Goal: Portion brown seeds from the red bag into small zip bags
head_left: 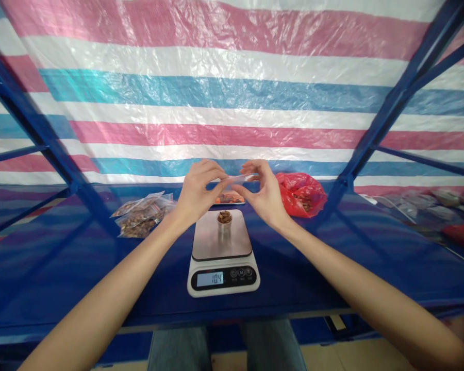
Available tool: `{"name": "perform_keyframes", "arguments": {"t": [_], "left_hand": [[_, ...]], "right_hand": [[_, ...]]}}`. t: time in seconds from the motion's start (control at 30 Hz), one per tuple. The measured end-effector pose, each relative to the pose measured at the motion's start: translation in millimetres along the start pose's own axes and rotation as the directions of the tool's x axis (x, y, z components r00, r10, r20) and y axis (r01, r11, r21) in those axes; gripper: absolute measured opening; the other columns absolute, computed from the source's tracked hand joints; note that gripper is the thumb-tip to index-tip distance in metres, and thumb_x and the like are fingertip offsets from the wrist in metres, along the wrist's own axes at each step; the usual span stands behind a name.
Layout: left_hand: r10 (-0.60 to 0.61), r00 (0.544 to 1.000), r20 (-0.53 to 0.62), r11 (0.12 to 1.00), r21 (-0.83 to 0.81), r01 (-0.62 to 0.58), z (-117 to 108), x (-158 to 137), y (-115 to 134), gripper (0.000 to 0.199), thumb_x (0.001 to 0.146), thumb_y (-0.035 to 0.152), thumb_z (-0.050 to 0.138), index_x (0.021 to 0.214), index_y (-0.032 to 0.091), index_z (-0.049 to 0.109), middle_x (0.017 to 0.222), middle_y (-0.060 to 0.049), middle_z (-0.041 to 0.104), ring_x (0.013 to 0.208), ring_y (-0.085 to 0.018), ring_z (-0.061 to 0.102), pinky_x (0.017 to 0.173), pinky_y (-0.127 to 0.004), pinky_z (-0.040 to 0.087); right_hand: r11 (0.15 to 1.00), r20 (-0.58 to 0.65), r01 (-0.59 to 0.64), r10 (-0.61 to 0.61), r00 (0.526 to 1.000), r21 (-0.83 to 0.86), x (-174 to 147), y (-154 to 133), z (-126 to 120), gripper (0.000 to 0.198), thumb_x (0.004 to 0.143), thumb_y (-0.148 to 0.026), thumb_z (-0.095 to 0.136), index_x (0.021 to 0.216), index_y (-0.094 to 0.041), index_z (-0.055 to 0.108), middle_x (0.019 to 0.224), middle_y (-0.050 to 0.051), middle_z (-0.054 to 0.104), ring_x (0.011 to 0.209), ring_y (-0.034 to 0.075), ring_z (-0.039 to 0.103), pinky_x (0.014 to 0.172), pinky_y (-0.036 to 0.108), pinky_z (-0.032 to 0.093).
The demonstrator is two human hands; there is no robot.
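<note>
Above the far edge of the scale, my left hand (pixel 201 189) and my right hand (pixel 266 191) are both closed on a small clear plastic bag (pixel 237 180), stretched flat between them. Nothing can be made out inside the bag. Below and nearer to me is a white kitchen scale (pixel 204 252) with a steel plate; its display reads 10.4. A small metal cup (pixel 225 225), filled with brown dried pieces (pixel 225 215), stands upright on the plate.
Filled clear zip bags (pixel 143 216) lie in a pile to the left. An open red plastic bag (pixel 299 195) with brown pieces sits at the right. A flat object with an orange picture (pixel 230 198) is partly hidden behind the scale. Blue shelf posts (pixel 386 113) flank the blue surface (pixel 294 278).
</note>
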State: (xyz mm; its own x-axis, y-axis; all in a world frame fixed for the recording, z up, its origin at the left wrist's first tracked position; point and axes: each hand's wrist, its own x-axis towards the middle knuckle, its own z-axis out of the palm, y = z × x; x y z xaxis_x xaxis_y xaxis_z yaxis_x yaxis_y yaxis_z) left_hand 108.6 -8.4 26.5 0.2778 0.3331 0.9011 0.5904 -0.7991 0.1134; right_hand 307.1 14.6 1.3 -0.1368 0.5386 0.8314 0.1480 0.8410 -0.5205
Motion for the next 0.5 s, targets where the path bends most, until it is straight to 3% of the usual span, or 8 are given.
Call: {"name": "perform_keyframes", "arguments": {"t": [0.1, 0.17, 0.33, 0.5], "left_hand": [[0.042, 0.999, -0.009, 0.992, 0.117, -0.041, -8, -4, -1, 0.02, 0.098, 0.035, 0.071, 0.083, 0.02, 0.069, 0.086, -0.003, 0.072, 0.088, -0.019, 0.063, 0.083, -0.037, 0.045], [0.064, 0.998, 0.0, 0.988, 0.14, -0.063, -11, -6, -3, 0.022, 0.098, 0.035, 0.069, 0.083, 0.02, 0.068, 0.086, -0.003, 0.071, 0.088, -0.019, 0.062, 0.082, -0.037, 0.044], [0.09, 0.996, 0.029, 0.981, 0.169, -0.093, -13, -9, -6, 0.025, 0.099, 0.039, 0.068, 0.083, 0.02, 0.065, 0.085, -0.003, 0.07, 0.088, -0.019, 0.06, 0.081, -0.037, 0.042], [0.199, 0.973, 0.116, 0.947, 0.233, -0.222, -12, -9, -5, 0.018, 0.102, 0.031, 0.063, 0.087, 0.021, 0.064, 0.087, -0.004, 0.072, 0.092, -0.021, 0.061, 0.08, -0.037, 0.042]], "right_hand": [[0.92, 0.043, 0.267, -0.266, 0.963, -0.288, -9, -8, -7, 0.027, 0.094, -0.022, 0.074, 0.12, -0.029, 0.066, 0.117, 0.008, 0.066, 0.11, 0.028, 0.063, 0.093, 0.048, 0.053], [0.852, 0.074, 0.369, -0.369, 0.926, -0.371, -13, -10, -10, 0.027, 0.097, -0.018, 0.069, 0.121, -0.031, 0.069, 0.118, 0.009, 0.066, 0.11, 0.029, 0.063, 0.092, 0.05, 0.053], [0.774, 0.134, 0.456, -0.445, 0.885, -0.44, -14, -8, -11, 0.03, 0.098, -0.014, 0.067, 0.123, -0.03, 0.07, 0.115, 0.008, 0.067, 0.106, 0.027, 0.062, 0.089, 0.047, 0.052], [0.711, 0.218, 0.565, -0.525, 0.822, -0.419, -7, -8, -10, 0.023, 0.1, -0.013, 0.063, 0.118, -0.024, 0.071, 0.107, 0.009, 0.071, 0.099, 0.025, 0.063, 0.084, 0.044, 0.053]]}}
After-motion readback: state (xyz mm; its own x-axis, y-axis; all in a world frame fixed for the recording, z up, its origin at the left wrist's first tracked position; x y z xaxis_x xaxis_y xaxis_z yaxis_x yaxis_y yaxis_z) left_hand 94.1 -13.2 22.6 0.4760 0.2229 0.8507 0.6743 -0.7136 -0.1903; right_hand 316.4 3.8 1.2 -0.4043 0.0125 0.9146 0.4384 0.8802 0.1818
